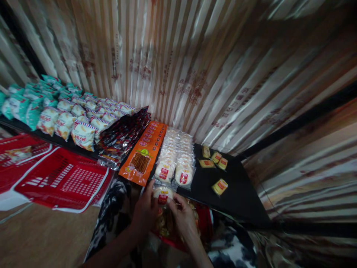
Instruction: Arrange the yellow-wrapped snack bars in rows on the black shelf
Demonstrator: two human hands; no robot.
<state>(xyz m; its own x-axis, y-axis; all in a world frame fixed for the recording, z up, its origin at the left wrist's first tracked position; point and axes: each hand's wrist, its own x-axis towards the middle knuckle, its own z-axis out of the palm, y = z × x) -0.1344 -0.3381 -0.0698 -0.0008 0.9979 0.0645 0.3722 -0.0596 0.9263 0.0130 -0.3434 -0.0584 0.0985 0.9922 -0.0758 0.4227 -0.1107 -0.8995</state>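
Observation:
Between my two hands is a clear packet of round white rice crackers [162,194] with a red label. My left hand [147,206] grips its left edge, while the fingers of my right hand [182,214] close on its right side. Just beyond are two rows of matching cracker packets [184,175], standing on the black shelf [237,197]. Under my hands sits a red basket [208,219] with gold-wrapped packets [163,225] inside, partly covered by my arms.
Left of the crackers lie an orange snack bag [143,152], dark shiny packets [125,130], white snack bags [83,134] and teal bags [19,108]. Several small yellow packets [220,187] are on the right. Red baskets [75,175] stand lower left. Striped sheeting [178,67] hangs behind.

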